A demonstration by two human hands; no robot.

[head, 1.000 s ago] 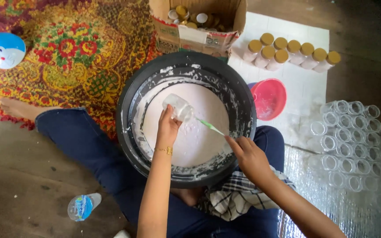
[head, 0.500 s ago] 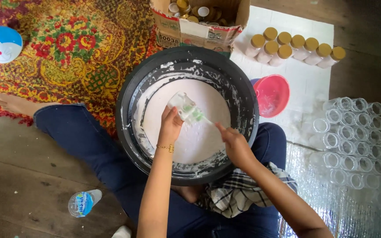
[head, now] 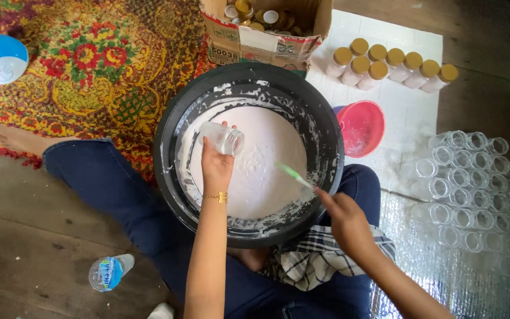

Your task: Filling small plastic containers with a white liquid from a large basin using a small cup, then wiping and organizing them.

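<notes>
White creamy mix (head: 261, 171) fills the black basin (head: 169, 136) on the floor. Left hand (head: 215, 167) fingers wrap a clear jar (head: 222, 138) tilted over it, near the far-left rim. Right hand (head: 346, 220) fingers pinch a green spoon (head: 293, 175) at the near-right rim.

Open brown carton (head: 267, 35) behind basin; blue-labelled bottle (head: 109, 272) on floor.

Left hand (head: 216, 168) holds clear jar (head: 222, 138) over black basin (head: 175, 124).

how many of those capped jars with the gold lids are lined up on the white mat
8 gold-lidded jars lie in two staggered rows on the white mat, right of the cardboard box. More lids show inside the box, so others may be hidden.
</notes>
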